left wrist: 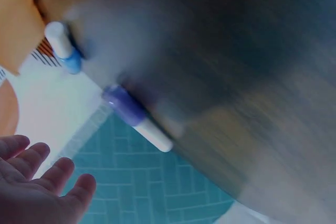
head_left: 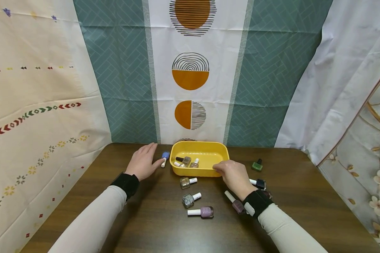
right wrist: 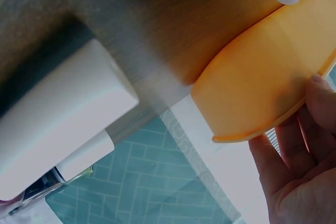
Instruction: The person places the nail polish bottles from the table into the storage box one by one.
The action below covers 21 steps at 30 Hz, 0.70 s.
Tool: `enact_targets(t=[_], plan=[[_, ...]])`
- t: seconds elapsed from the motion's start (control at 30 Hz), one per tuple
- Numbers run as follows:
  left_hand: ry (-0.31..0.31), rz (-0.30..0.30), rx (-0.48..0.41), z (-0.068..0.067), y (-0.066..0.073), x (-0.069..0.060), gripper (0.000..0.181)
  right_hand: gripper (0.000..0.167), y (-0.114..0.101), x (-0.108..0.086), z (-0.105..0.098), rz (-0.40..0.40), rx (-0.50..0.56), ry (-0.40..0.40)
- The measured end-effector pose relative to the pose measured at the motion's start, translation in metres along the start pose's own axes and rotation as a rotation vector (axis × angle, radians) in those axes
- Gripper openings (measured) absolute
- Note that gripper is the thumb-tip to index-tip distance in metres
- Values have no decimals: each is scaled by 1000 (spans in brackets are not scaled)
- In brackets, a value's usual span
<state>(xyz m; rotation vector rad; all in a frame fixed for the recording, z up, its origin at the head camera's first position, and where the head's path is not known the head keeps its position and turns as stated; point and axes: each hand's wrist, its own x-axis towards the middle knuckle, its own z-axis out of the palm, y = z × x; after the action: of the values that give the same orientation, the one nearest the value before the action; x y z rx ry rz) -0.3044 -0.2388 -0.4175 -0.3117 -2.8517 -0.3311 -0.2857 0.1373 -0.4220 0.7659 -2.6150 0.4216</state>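
My right hand (head_left: pixel 235 175) pinches the near right rim of a yellow plastic tub (head_left: pixel 200 172). In the right wrist view its thumb (right wrist: pixel 319 95) lies on the outer wall and the other fingers reach over the rim. Several nail polish bottles, one a glittery gold (head_left: pixel 186 161), lie at the tub's left end. My left hand (head_left: pixel 142 163) hovers left of the tub with fingers spread, nothing held. Beside its thumb lies a blue nail polish bottle (head_left: pixel 165 155) with a white cap. A purple nail polish bottle (left wrist: pixel 125 104) shows only in the left wrist view.
In front of the tub lie a gold bottle (head_left: pixel 185 182), a silver glitter bottle (head_left: pixel 188 200) and a lilac bottle (head_left: pixel 207 212). A mauve bottle (head_left: pixel 238 206) and a dark bottle (head_left: pixel 261 184) are by the right wrist. Farther right stands a green bottle (head_left: pixel 257 166). Curtains border the table.
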Motion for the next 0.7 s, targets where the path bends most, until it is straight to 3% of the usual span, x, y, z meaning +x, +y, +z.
enact_targets(t=[0.7], plan=[[-41,-98,21,15,-44,-6,85,20,1,1,0,4,1,-9]])
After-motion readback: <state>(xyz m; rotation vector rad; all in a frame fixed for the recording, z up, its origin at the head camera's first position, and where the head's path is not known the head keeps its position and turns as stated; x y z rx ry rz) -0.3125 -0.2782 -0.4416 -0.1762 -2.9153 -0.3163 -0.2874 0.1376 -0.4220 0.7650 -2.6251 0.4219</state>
